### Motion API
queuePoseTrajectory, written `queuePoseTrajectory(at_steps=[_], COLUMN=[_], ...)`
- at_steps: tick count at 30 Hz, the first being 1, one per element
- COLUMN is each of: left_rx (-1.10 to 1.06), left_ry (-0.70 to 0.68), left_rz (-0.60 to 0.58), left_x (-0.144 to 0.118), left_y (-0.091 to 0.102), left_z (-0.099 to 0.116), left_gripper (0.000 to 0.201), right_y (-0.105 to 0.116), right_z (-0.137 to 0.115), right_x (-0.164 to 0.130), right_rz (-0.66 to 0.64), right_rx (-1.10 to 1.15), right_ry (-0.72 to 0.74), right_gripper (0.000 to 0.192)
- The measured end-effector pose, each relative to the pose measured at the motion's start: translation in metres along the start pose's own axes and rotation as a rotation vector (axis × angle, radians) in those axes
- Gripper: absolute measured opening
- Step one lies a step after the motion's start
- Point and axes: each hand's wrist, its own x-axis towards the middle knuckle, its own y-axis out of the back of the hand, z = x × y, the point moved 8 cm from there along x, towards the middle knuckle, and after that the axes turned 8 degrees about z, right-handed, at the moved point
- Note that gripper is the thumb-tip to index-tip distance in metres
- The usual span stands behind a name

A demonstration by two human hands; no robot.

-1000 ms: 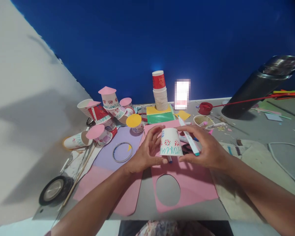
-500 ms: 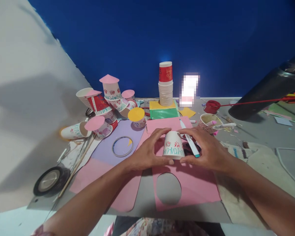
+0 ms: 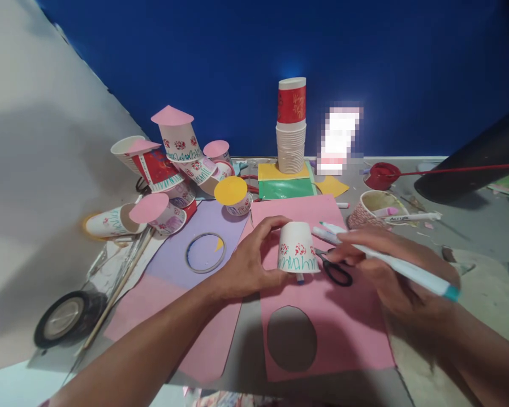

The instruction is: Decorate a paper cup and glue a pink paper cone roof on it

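Note:
My left hand [image 3: 254, 257] is closed around the side of an upside-down white paper cup [image 3: 296, 246], thumb near its rim. Red flower dots and teal grass strokes are drawn on the cup. To its right, my right hand [image 3: 401, 268] grips a white marker [image 3: 390, 260] with a teal end; its green tip points toward the cup without touching it. Below the tip lies a white stick-like piece, partly hidden by my fingers. Black-handled scissors [image 3: 337, 274] rest beside the cup on pink paper [image 3: 343, 339] that has a round hole.
Decorated cups with a pink cone roof [image 3: 172, 116] stand at left, near a yellow disc-topped cup [image 3: 231, 191]. A tape ring [image 3: 206, 252] lies on purple paper. Behind are a cup stack [image 3: 291, 150], a patterned cup [image 3: 371, 209] holding pens, and a dark bottle [image 3: 462, 164].
My right hand has left the cup and moved right, and the marker has swung to point its green tip at the cup. My left hand keeps the cup. The view has shifted slightly.

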Motion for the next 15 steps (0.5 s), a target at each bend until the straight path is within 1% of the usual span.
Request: queuePoseTrajectory(at_steps=[2,4,7,10,12,15], left_rx=[0.051,0.104,0.175,0.214,0.240,0.296], left_ry=[-0.032,-0.070,-0.120,-0.149,-0.165,-0.194], left_rz=[-0.004,-0.014,-0.018,-0.010,-0.006,-0.001], left_x=[0.000,-0.001,-0.001,-0.001,-0.001,-0.002], left_y=[0.000,-0.001,-0.002,-0.002,-0.002,-0.002], left_z=[0.001,0.005,0.009,0.012,0.013,0.016], left_gripper=[0.074,0.075,0.075,0.075,0.074,0.074], right_y=[0.001,0.000,0.000,-0.002,-0.005,-0.008], right_z=[-0.003,-0.001,0.008,0.013,0.009,0.002], right_x=[-0.001,-0.002,-0.003,-0.005,-0.004,0.000], right_rz=[0.001,-0.003,0.038,0.033,-0.008,-0.048], right_rx=[0.088,0.088,0.052,0.098,0.118,0.081], right_ry=[0.042,0.044,-0.050,-0.135,-0.124,-0.065], right_gripper=[0.038,0.034,0.025,0.020,0.019,0.015])
